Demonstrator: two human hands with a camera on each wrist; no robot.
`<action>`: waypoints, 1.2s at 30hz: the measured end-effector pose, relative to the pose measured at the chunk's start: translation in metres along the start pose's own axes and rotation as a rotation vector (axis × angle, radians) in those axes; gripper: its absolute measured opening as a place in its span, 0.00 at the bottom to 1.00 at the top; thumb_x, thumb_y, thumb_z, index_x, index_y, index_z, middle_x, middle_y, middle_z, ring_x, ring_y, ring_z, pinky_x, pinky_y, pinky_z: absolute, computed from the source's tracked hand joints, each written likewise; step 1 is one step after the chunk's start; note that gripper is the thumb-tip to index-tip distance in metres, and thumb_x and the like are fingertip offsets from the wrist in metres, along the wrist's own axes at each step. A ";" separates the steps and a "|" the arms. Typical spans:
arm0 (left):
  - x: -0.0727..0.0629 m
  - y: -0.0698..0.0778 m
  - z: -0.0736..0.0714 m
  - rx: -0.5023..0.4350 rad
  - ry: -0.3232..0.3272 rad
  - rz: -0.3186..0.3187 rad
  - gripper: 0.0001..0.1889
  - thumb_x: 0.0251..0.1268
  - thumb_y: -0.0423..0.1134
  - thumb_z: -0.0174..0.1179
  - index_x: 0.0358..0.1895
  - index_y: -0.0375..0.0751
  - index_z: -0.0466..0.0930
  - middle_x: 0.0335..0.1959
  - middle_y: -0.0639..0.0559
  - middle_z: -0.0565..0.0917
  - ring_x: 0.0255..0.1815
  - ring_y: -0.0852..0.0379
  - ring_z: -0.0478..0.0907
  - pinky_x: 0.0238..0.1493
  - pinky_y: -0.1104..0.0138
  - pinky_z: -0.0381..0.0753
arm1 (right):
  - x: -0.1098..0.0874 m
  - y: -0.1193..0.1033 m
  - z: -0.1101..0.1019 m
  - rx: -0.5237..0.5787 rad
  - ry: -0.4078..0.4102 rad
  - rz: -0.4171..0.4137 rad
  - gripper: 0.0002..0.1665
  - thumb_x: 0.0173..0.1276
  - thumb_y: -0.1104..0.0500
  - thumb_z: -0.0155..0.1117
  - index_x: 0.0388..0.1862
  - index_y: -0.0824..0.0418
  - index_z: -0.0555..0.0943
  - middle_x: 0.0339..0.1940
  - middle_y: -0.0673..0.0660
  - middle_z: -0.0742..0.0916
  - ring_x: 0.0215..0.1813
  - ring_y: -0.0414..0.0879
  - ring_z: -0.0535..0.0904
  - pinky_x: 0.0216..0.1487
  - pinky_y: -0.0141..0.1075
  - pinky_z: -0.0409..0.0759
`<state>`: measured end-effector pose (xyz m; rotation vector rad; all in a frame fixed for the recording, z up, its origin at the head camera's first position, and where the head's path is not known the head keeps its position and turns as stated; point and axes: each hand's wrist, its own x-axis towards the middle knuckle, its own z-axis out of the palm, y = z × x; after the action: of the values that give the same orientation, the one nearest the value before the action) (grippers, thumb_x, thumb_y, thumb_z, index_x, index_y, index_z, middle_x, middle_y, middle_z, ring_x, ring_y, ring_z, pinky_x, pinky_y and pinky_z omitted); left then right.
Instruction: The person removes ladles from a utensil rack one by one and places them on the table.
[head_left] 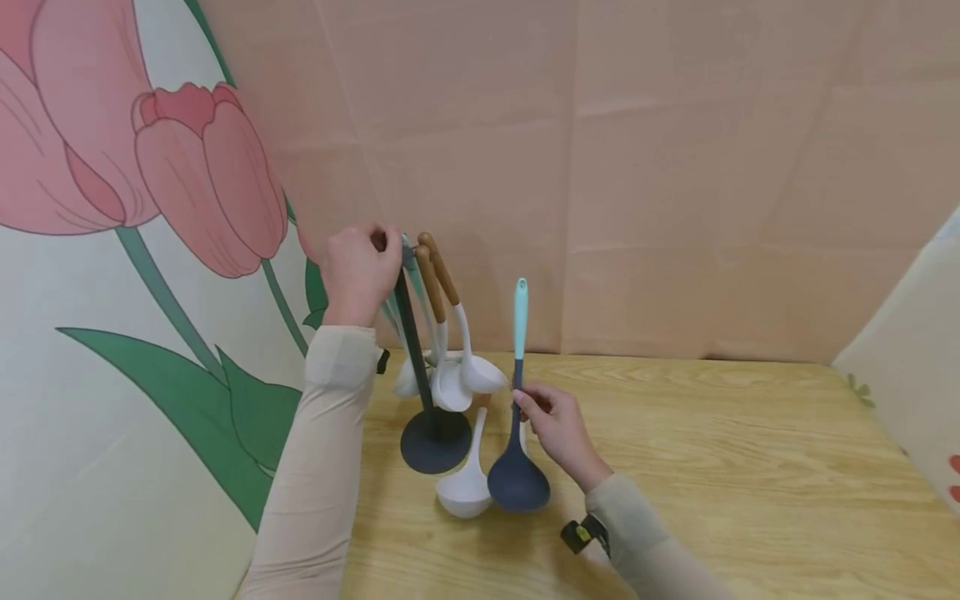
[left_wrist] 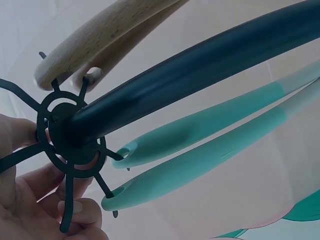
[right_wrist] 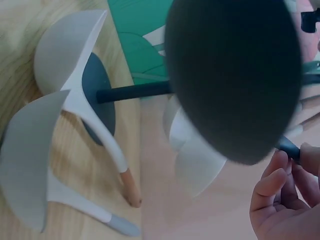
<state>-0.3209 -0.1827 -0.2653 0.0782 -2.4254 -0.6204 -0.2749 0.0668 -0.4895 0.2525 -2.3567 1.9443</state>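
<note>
"Right fingers, what are they doing?"

"Pinching the dark ladle by its stem; the right hand holds it upright, bowl down. The left hand has its fingers curled at the top of the rack, gripping it."

"What's around them?"

"A tan cloth behind, a tulip-painted wall on the left, then the wood-grained surface. The rack stands on that by its round base."

"And where's the dark ladle, exactly?"

"Near the rack, to its right, with the bowl above the surface."

"Any white ladles?"

"Two rest on the surface near the base. From the head view, the dark bowl hides most of one."

"Smaller bits?"

"Two wooden handles and two turquoise handles hang on the rack's hooks. The dark ladle's own handle is turquoise too."
</note>
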 end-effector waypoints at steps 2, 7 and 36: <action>0.001 0.001 -0.001 -0.001 -0.002 -0.003 0.21 0.75 0.54 0.45 0.36 0.44 0.83 0.32 0.49 0.83 0.32 0.49 0.77 0.34 0.57 0.75 | 0.002 0.005 -0.005 -0.015 0.004 0.029 0.17 0.74 0.53 0.62 0.48 0.66 0.86 0.32 0.58 0.87 0.36 0.54 0.81 0.29 0.32 0.76; 0.003 0.003 -0.001 -0.006 0.010 0.000 0.21 0.75 0.53 0.46 0.35 0.44 0.83 0.31 0.48 0.83 0.32 0.49 0.78 0.34 0.57 0.75 | 0.008 0.020 -0.020 -0.038 0.005 0.092 0.19 0.75 0.51 0.61 0.48 0.67 0.85 0.32 0.57 0.86 0.37 0.53 0.81 0.30 0.36 0.78; 0.001 0.000 0.003 0.011 0.009 0.000 0.21 0.75 0.53 0.46 0.36 0.44 0.84 0.31 0.48 0.84 0.32 0.49 0.78 0.33 0.56 0.76 | 0.012 0.104 -0.056 -0.193 -0.031 0.316 0.19 0.77 0.57 0.56 0.51 0.73 0.83 0.32 0.57 0.85 0.32 0.45 0.76 0.25 0.32 0.72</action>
<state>-0.3237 -0.1817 -0.2665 0.0847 -2.4201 -0.6056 -0.3079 0.1397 -0.5776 -0.1111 -2.7211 1.8174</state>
